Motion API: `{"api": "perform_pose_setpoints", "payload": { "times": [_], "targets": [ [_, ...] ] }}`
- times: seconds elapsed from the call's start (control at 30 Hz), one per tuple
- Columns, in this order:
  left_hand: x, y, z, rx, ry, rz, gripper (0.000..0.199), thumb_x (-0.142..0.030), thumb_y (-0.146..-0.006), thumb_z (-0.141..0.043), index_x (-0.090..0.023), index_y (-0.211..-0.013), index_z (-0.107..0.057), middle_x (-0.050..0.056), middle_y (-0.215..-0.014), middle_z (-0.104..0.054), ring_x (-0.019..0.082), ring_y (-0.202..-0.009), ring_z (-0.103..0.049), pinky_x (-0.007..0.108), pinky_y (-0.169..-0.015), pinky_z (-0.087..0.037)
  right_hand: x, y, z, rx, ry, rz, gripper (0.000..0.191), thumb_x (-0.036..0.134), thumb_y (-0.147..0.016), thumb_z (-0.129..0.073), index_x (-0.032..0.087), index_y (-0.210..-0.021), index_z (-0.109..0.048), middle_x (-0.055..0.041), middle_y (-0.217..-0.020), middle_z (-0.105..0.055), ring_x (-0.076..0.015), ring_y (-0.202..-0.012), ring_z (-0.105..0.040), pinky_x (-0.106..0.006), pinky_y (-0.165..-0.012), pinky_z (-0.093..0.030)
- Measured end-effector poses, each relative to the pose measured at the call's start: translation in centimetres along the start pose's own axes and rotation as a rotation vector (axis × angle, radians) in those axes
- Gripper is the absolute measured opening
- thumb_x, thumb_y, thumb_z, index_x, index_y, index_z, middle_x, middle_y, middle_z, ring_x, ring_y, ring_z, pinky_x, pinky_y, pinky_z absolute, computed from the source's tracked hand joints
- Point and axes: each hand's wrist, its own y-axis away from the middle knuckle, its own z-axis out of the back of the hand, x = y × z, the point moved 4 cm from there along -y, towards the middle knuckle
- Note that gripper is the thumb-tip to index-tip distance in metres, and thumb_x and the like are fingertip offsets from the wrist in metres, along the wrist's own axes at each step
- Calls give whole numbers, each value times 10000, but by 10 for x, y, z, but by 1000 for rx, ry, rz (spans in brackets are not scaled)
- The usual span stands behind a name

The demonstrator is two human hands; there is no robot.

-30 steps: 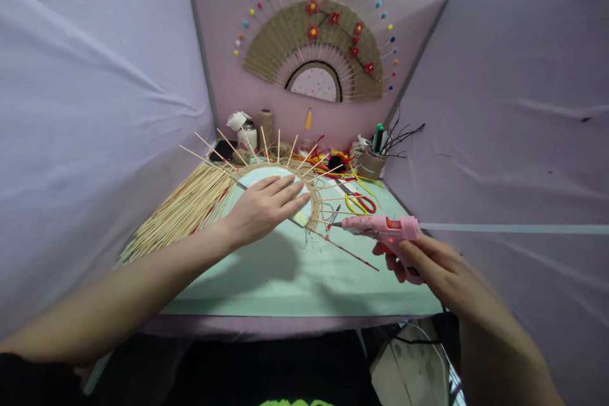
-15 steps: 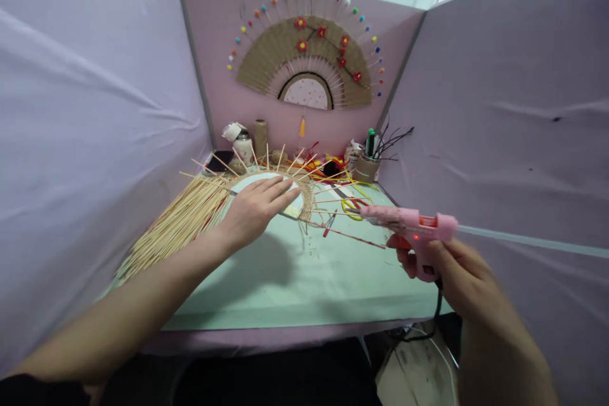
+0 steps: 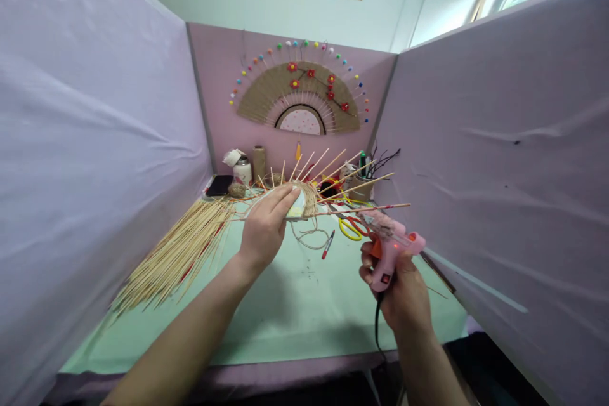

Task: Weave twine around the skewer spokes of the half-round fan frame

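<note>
My left hand [image 3: 266, 222] grips a half-round fan piece [image 3: 310, 200], its fingers lying over the pale face. Twine edges the piece, and thin wooden sticks [image 3: 340, 165] fan out from it. It is tilted, with the sticks pointing up and to the right; its left part is behind my hand. In my right hand [image 3: 404, 295] is a pink hot glue gun [image 3: 392, 247] with a small red light on. Its nozzle is close to the lowest stick; whether they touch I cannot tell. A translucent glue stick [image 3: 480, 279] extends from the gun's rear.
Loose sticks [image 3: 166, 254] are heaped at the left. Scissors [image 3: 351, 229], a marker [image 3: 328, 245] and loose twine [image 3: 309, 245] lie beyond my hands. A white bottle [image 3: 242, 171], a twine spool [image 3: 258, 163] and a pen holder [image 3: 360, 189] stand behind. A decorated fan [image 3: 261, 98] hangs on the partition.
The fan piece has tilted in my left hand, its sticks swinging up and right. My right hand has brought the glue gun left, nearer the sticks. The head view has tipped upward.
</note>
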Motion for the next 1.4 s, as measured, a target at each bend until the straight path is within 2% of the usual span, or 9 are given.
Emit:
{"api": "perform_pose_setpoints", "payload": {
  "times": [0.17,0.47,0.67,0.9,1.4],
  "targets": [
    [-2,9,-6,-57,1,26,481,-91,-920,-397,-234,-1369,-490,92,-1355,-568,204,-1277,-500,422,-1051,-436,-15,8,-19,38,-55,-38,499,647,-763,-620,216,-1016,-644,-50,-836,-629,-129,-639,-506,-228,-466,-374],
    [1,16,-8,-83,-13,50,499,-74,-911,-386,-238,-1370,-494,92,-1349,-572,197,-1281,-496,416,-1054,-433,-24,12,-31,51,-86,-99,468,632,-761,-634,230,-1002,-637,-43,-844,-613,-125,-644,-495,-221,-487,-378],
    [0,18,-9,-82,-9,53,506,-89,-914,-383,-254,-1383,-482,93,-1347,-574,208,-1277,-500,434,-1041,-442,-26,13,-32,62,-4,-59,449,639,-803,-564,245,-1008,-634,-44,-879,-613,-137,-666,-502,-239,-495,-394],
    [1,19,-11,-68,3,66,499,-80,-910,-386,-237,-1371,-494,93,-1349,-572,200,-1279,-497,422,-1053,-435,-28,12,-32,47,-77,-67,439,599,-795,-611,211,-999,-641,-54,-876,-617,-134,-681,-502,-230,-499,-388],
    [1,26,-15,-49,43,95,549,-70,-893,-388,-260,-1404,-453,89,-1357,-564,207,-1278,-499,442,-1054,-437,-31,13,-32,27,-46,-76,464,617,-794,-594,220,-1031,-627,-54,-885,-620,-143,-683,-514,-240,-504,-394]
  ]
}}
